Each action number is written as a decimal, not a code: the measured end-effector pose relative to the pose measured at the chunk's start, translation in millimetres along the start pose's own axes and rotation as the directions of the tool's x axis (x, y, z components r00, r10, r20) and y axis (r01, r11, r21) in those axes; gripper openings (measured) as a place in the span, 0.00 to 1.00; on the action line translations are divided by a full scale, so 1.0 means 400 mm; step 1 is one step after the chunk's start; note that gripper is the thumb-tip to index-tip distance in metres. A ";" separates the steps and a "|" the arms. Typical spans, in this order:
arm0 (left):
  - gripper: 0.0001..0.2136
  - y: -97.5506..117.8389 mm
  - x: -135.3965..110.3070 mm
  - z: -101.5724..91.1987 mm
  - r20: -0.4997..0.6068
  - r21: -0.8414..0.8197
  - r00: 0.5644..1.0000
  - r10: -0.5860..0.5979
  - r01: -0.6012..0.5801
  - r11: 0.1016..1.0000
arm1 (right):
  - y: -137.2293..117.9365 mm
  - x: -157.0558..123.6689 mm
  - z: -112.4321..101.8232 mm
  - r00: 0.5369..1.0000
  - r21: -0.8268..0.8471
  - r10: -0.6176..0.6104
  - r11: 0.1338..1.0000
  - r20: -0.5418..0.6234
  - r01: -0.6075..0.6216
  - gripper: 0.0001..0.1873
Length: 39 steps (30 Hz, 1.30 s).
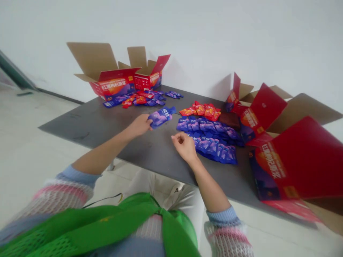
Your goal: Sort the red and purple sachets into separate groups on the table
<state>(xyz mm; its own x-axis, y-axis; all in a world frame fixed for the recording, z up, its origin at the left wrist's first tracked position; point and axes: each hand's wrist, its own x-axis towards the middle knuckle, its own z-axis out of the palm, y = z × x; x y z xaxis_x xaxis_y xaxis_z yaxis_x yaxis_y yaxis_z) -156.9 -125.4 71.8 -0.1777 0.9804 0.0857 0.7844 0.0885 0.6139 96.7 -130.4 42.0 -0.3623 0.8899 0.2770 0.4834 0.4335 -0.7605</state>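
My left hand [140, 125] grips one end of a blue pouch [160, 117] with pale lettering and purple fruit printed on it, held above the table's middle. To its right, my right hand [185, 145] has its fingers curled together beside the near row of blue pouches [214, 148]; whether anything is between the fingertips is hidden. Behind that row lies another row of blue pouches [206, 125], with overlapping red pouches [202, 110] farther back. A mixed heap of red and blue pouches [143, 98] lies at the far left of the table.
Two open red cartons, a large one [116, 87] and a smaller one [147, 81], stand at the back left. More open cartons [254, 121] line the right side, the nearest carton [276, 171] by the table edge. A brown object [229, 120] lies beside the pouches on the grey table [158, 157].
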 end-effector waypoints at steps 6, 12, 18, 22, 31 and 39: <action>0.07 0.170 -0.009 0.190 0.158 -0.672 0.971 0.182 -0.029 0.740 | 0.068 0.044 -0.006 0.982 0.249 0.110 0.966 -0.155 -0.069 0.20; 0.08 0.211 0.025 0.316 0.065 -0.741 0.979 0.193 -0.082 0.666 | 0.098 0.067 -0.036 0.948 0.208 0.103 0.977 -0.301 -0.040 0.15; 0.09 0.167 0.048 0.364 -0.045 -0.719 0.980 0.195 -0.167 0.675 | 0.110 0.067 -0.044 0.946 -0.007 0.037 0.999 -0.323 -0.041 0.15; 0.11 0.128 0.034 0.368 -0.108 -0.685 0.972 0.208 -0.224 0.694 | 0.120 0.065 -0.033 0.985 -0.085 -0.049 0.996 -0.163 0.035 0.12; 0.23 0.128 0.080 0.385 -0.093 -0.719 0.953 0.287 -0.264 0.643 | 0.114 0.073 -0.045 0.981 -0.209 0.135 0.964 -0.141 -0.163 0.15; 0.20 0.096 0.096 0.331 0.282 -0.901 0.873 0.397 0.099 0.422 | 0.127 0.070 -0.062 0.993 -0.012 0.115 0.993 -0.007 -0.115 0.20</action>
<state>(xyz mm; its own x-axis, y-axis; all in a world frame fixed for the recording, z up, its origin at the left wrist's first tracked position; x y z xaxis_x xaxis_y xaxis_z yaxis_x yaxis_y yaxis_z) -54.8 -61.2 -5.2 0.3241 0.9411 0.0969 -0.2217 -0.0241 0.9748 131.1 -79.8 25.6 -0.2989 0.9348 0.1918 0.5312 0.3300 -0.7803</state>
